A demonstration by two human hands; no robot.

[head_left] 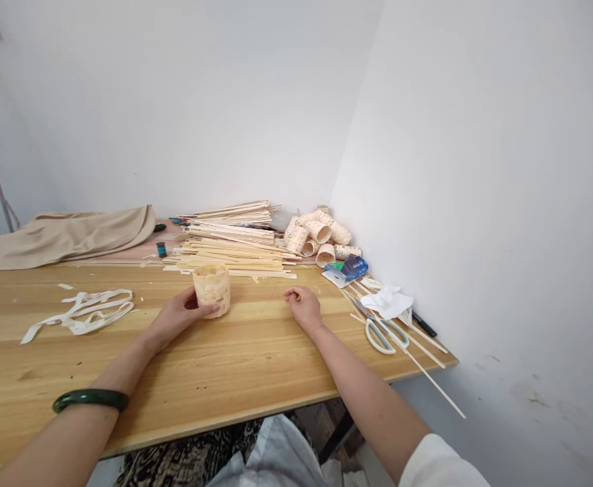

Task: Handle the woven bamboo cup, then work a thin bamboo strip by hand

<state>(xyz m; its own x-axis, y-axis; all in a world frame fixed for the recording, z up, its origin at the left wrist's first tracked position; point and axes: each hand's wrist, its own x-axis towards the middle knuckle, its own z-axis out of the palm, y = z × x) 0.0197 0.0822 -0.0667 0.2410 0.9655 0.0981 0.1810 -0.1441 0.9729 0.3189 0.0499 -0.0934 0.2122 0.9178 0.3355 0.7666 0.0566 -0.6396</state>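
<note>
My left hand [178, 312] grips a small woven cup [211, 292] of pale flat strips, thumb across its front and fingers behind. The cup is upright, its round mouth facing up, at or just above the wooden table [215, 379]. To the right, apart from the cup, my right hand [303, 308] is closed with its fingers curled and pressed together. Whatever those fingers might hold is too small or hidden to make out. Behind the cup lies a stack of long pale strips [230, 253].
Several woven cylinders [319, 230] are piled near the wall corner. White-handled scissors [381, 337], crumpled white tissue [388, 301], a blue packet [347, 270] and a black pen [424, 323] lie at right. A white ribbon [86, 311], thread spool [161, 249] and beige cloth [73, 237] are left.
</note>
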